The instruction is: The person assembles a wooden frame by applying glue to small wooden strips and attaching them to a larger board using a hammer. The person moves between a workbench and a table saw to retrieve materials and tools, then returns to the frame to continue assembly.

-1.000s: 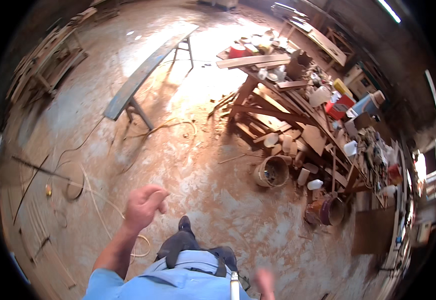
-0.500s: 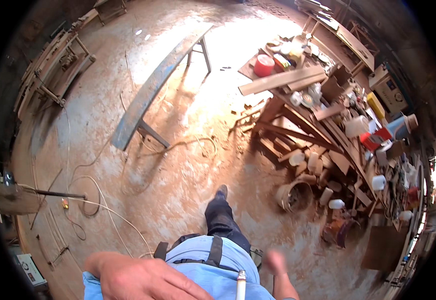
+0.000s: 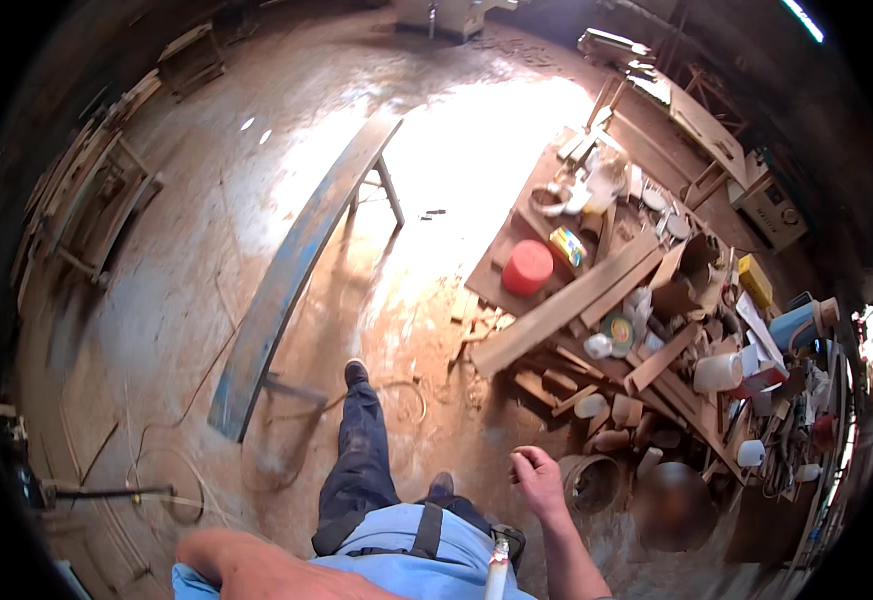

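Bucket (image 3: 608,466), round and open-topped, stands in the head view on the dust-coated floor (image 3: 136,340), below the near edge of a wooden bench (image 3: 501,240). The right hand (image 3: 539,478) hangs just beside its left side, fingers curled toward the palm. The left hand (image 3: 286,580) lies before the smooth blue shirt (image 3: 456,580), partly cut off by the lower border; the state of its fingers cannot be told. The hands are well apart. Between them projects a slim white cigarette (image 3: 496,575) with a charred tip. A round brown form (image 3: 674,505), blurred, adjoins the bucket on the right. A straight-edged plank (image 3: 568,305) overhangs the bench's near-left corner; a red cylindrical container (image 3: 527,268) stands near the left edge. Further left stands a long, narrow trestle (image 3: 294,275), its blue paint worn.
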`<state>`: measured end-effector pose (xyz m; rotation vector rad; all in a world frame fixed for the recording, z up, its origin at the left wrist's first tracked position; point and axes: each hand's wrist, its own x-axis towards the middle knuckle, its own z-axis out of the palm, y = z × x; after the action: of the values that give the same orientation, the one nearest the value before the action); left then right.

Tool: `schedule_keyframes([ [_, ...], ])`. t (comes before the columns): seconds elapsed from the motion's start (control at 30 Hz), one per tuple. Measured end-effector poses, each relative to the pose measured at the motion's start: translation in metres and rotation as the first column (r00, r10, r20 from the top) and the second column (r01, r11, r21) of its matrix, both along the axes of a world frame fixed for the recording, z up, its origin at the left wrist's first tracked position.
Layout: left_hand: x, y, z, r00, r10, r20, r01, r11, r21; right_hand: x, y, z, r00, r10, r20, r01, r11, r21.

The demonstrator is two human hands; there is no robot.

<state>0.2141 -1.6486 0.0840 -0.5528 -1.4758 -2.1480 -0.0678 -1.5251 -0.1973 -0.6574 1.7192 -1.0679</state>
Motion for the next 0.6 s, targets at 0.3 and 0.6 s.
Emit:
schedule_keyframes([
  [0.3, 0.023, -0.244, 0.026, 0.995, 0.064, 0.080, -0.070, 0.995, 0.072, 0.073, -0.213, 0.016, 0.992, -0.058, -0.115, 0.069, 0.993, 0.091],
  [0.6, 0.024, -0.399, 0.071, 0.960, -0.026, 0.280, -0.060, 0.954, 0.292, 0.094, -0.358, 0.024, 0.903, 0.071, -0.424, -0.034, 0.995, 0.095],
])
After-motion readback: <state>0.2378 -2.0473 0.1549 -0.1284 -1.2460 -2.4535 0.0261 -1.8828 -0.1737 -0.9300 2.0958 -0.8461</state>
